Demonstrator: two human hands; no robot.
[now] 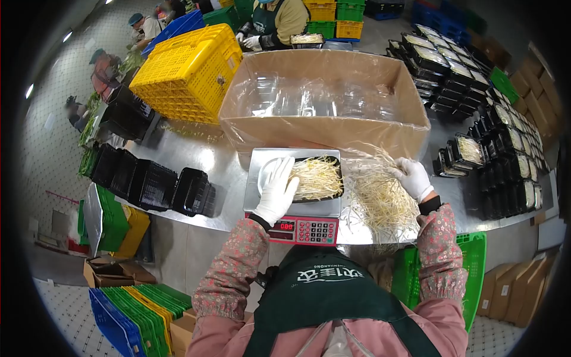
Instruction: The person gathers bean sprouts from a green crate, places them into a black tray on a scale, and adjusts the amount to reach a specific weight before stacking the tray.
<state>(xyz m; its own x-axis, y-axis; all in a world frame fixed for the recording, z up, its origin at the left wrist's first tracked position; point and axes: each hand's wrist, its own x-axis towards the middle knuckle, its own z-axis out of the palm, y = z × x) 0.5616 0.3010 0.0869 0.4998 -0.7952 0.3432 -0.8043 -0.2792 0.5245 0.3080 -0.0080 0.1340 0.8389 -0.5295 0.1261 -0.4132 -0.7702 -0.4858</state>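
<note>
A black tray (341, 191) filled with bean sprouts (315, 178) sits on the metal plate of a red digital scale (253, 156). My left hand (276, 190), in a white glove, lies over the tray's left end with its fingers stretched out. My right hand (413, 179), gloved too, has its fingers closed on a few strands at the upper right of a loose heap of bean sprouts (383, 205). The heap lies on the metal table right of the scale. The scale's red display is lit.
A large carton (321, 128) of clear plastic lids stands behind the scale. Stacked empty black trays (151, 184) lie at left, near a yellow crate (184, 71). Filled packs (505, 137) are piled at right. Across the table is a co-worker (276, 24) in gloves.
</note>
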